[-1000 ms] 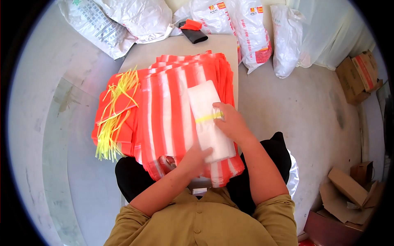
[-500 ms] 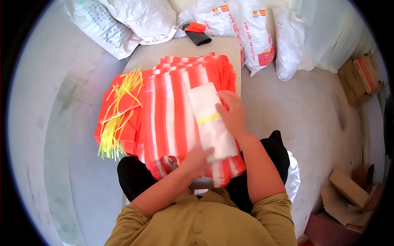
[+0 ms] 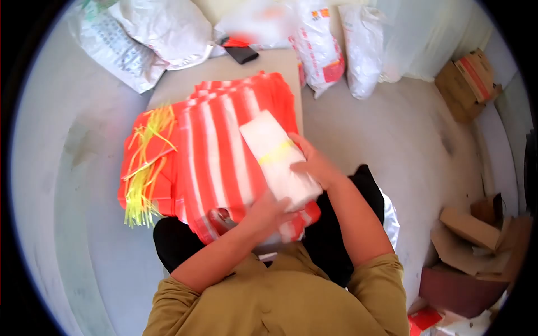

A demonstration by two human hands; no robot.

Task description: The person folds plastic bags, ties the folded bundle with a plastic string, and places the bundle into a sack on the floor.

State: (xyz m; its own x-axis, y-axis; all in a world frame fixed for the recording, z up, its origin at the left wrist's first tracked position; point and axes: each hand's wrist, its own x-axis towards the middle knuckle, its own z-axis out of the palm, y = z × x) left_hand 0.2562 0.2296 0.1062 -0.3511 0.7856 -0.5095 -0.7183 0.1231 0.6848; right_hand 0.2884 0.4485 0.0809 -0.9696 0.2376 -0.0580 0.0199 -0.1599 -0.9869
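Note:
A white folded bundle (image 3: 274, 168) with a yellow band round its middle lies tilted over a stack of red-and-white striped plastic bags (image 3: 221, 140). My right hand (image 3: 315, 165) grips the bundle's right edge, thumb on top and the other fingers partly hidden. At the lower left corner, my left hand (image 3: 268, 214) holds the bundle, slightly blurred, with its fingers partly out of sight. Left of the stripes, loose yellow strips (image 3: 147, 168) lie across red folded plastic (image 3: 165, 187).
The stack rests on a beige tabletop (image 3: 280, 59) above my knees. A black item (image 3: 242, 54) lies at the far edge. Stuffed white sacks (image 3: 162, 33) stand behind. Cardboard boxes (image 3: 468, 84) sit at the right, with opened cartons (image 3: 471, 246) lower down.
The view has shifted, so the stack and sacks appear farther left. The bundle's lower end looks raised, showing its thickness, and my right hand has moved down along its edge.

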